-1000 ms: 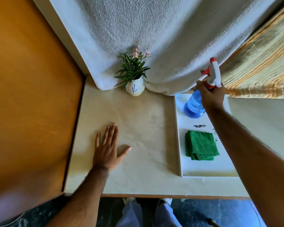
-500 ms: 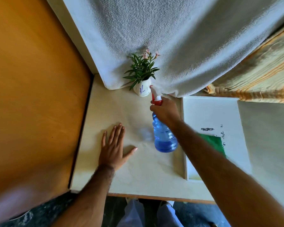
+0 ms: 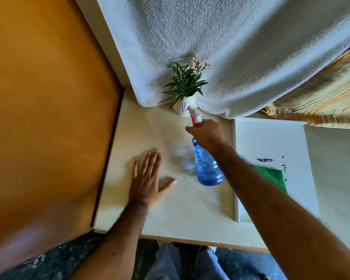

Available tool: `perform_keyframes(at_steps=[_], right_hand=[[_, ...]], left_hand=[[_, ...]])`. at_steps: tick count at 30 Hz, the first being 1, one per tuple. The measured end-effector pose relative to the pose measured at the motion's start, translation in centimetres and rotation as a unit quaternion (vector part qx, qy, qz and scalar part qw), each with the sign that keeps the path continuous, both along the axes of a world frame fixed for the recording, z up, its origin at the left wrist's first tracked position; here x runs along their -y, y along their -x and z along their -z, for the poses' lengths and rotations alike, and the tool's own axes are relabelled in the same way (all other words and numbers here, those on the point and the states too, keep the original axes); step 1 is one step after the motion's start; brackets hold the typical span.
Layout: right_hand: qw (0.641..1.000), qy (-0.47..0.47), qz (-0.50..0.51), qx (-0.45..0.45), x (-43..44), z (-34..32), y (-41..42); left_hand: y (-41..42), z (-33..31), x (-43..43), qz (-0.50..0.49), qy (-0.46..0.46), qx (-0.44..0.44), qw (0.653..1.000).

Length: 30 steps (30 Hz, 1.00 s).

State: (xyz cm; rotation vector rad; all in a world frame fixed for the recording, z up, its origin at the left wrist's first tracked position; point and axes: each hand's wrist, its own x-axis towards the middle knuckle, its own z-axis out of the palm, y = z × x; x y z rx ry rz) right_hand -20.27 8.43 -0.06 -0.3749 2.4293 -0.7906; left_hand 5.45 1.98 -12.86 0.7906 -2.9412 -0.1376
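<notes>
While our right hand (image 3: pixel 207 134) is gripping the neck of the blue spray bottle (image 3: pixel 207 166) just under its red-and-white trigger head (image 3: pixel 197 119), the bottle is hanging tilted over the cream table (image 3: pixel 190 215) a little right of the frame's centre — its nozzle (image 3: pixel 190 108) is pointing up the picture at the small white vase (image 3: pixel 182 111), and the tip is overlapping the vase's lower edge in this view, though we cannot tell whether they are touching. Our fingers are curling round the neck; the back of the hand is hiding whether one is pressing the trigger. Further left, our left hand (image 3: pixel 148 182) is resting flat on the table, palm down, fingers straight and close together, thumb spread toward the bottle — it is holding nothing. The vase is carrying a blue mark and green leaves (image 3: pixel 185 83) with pale pink flowers (image 3: pixel 192 62), and it is standing against a grey-white towel (image 3: pixel 230 47) that is hanging across the top of the frame. Right of the bottle a white tray (image 3: pixel 271 138) is lying on the table, with a green cloth (image 3: pixel 273 176) in it partly hidden by our right forearm. A striped yellow fabric (image 3: pixel 321 98) is showing at the upper right, and an orange wooden panel (image 3: pixel 38 98) is filling the left side.
</notes>
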Motion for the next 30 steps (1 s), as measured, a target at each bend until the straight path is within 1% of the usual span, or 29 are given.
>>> perform_keyframes(at_steps=[3,7,9,12,15,18,20,22,25,30], right_hand=[[1.000,-0.001,-0.001,0.025,0.1,0.0,-0.3],[1.000,0.018,0.009,0.004,-0.5,-0.4,-0.4],[0.998,0.044,0.033,-0.002,-1.4,-0.7,-0.2],[0.990,0.105,0.083,-0.045,-3.3,-2.0,0.7],[0.965,0.191,0.161,-0.081,-5.6,-4.4,2.4],[0.922,0.305,0.218,-0.102,-8.1,-6.3,4.5],[0.895,0.355,0.234,-0.134,-9.7,-6.8,5.8],[0.885,0.367,0.224,-0.178,-11.1,-6.5,7.1],[0.882,0.369,0.184,-0.227,-12.7,-5.0,8.9],[0.885,0.377,0.155,-0.224,-13.7,-2.1,10.6]], left_hand=[[0.1,-0.3,0.1,0.001,-0.007,0.020,1.000],[0.0,-0.7,0.0,-0.001,-0.015,0.022,1.000],[-0.1,-0.7,-0.1,-0.002,-0.016,0.014,1.000],[0.0,-0.8,0.0,-0.001,-0.023,0.018,1.000],[0.0,-0.8,0.1,0.003,-0.026,0.023,0.999],[-0.1,-0.8,0.1,0.005,-0.022,0.021,1.000],[0.1,-0.8,0.1,0.005,-0.025,0.022,0.999],[0.1,-0.8,0.1,0.004,-0.029,0.025,0.999],[0.1,-0.8,0.1,0.005,-0.028,0.026,0.999],[0.2,-0.8,0.1,0.006,-0.028,0.030,0.999]])
